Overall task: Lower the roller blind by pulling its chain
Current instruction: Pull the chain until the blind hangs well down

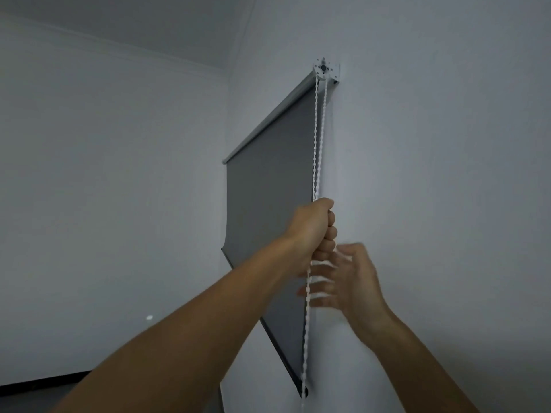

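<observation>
The roller blind [268,210] is seen mounted high on the right-hand wall [432,174], its grey fabric already unrolled far down so that the dark bottom bar [280,350] sits low in the view. The roller tube [268,120] is carried at its near end by a white bracket [325,70]. From that bracket a white beaded chain [316,144] is hung in two strands along the blind's near edge. The left hand [316,231] is closed in a fist around the chain. The right hand [351,281] is held just below it, blurred, fingers spread apart and beside the lower strand; contact with the chain cannot be told.
</observation>
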